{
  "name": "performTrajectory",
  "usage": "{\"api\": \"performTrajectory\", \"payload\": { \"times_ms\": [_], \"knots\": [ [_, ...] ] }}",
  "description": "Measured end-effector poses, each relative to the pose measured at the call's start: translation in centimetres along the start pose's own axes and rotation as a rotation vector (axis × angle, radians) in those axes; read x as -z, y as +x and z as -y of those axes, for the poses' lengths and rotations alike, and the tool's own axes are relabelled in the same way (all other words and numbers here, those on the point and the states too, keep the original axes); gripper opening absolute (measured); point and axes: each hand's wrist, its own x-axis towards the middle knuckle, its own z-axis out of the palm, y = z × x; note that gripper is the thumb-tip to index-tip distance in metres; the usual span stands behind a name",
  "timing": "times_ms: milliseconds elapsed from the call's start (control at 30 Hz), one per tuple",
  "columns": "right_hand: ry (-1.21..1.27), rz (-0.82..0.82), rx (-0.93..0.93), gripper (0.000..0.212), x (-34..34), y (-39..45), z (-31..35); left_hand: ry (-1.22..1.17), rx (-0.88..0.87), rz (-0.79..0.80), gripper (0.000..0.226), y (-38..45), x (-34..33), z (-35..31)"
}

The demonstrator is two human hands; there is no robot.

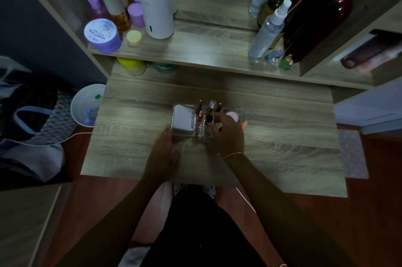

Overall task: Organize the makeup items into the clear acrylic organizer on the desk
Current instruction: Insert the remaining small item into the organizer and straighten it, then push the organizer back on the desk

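Observation:
The clear acrylic organizer [182, 131] stands in the middle of the wooden desk [282, 136]. Its left compartment holds a white box [183, 119] with dark lettering. The middle slots hold several upright lipstick and gloss tubes [206, 110]. A pink round compact [232, 115] lies in the right compartment. My left hand [163, 153] lies flat against the organizer's front left corner, fingers together. My right hand [228, 134] covers the front right of the organizer, fingers spread over the slots. Whether it grips a tube is hidden.
A raised shelf [195, 49] behind holds a purple jar [102, 35], a white cylindrical device [156, 5], spray bottles [267, 32] and small figurines [280, 60]. A white bin [87, 105] stands left of the desk. A bag [32, 123] lies at far left.

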Motion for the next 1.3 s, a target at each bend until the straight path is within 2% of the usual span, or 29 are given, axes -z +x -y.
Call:
{"api": "performTrajectory", "payload": {
  "times_ms": [333, 400, 467, 533, 567, 633, 733, 800, 900, 1300],
  "knots": [
    [0.001, 0.026, -0.020, 0.016, 1.7, -0.5, 0.2, -0.029, -0.004, -0.007, 0.074, 0.1, -0.1, -0.2],
    [0.009, -0.053, 0.035, 0.011, 2.7, -1.3, 0.1, -0.027, 0.004, -0.006, 0.075, 0.1, 0.0, -0.2],
    [0.028, -0.244, 0.085, 0.011, 3.9, -2.4, -0.7, -0.021, 0.019, -0.001, 0.076, 0.1, 0.0, -0.1],
    [0.085, -0.391, -0.002, 0.025, 4.8, -3.5, -2.3, -0.003, 0.017, 0.010, 0.077, 0.0, -0.1, 0.1],
    [0.103, -0.403, -0.065, 0.031, 5.1, -3.8, -3.3, 0.013, 0.014, 0.015, 0.077, 0.0, -0.1, 0.3],
    [0.050, -0.270, -0.116, 0.037, 4.8, -4.1, -5.5, 0.076, 0.011, 0.037, 0.076, 0.2, -0.3, 0.5],
    [-0.022, 0.124, -0.116, 0.053, 3.4, -4.6, -7.7, 0.152, 0.019, 0.064, 0.076, 0.4, -0.7, 0.8],
    [-0.091, 0.248, -0.118, 0.065, 2.5, -4.9, -8.5, 0.178, 0.022, 0.079, 0.077, 0.4, -0.8, 0.9],
    [-0.203, 0.246, -0.130, 0.074, 1.7, -5.3, -8.9, 0.184, 0.026, 0.095, 0.078, 0.5, -0.8, 1.2],
    [-0.178, 0.149, -0.183, 0.079, 2.8, -4.6, -10.3, 0.219, -0.036, 0.094, 0.081, 2.2, -1.0, -0.4]
  ]
}}
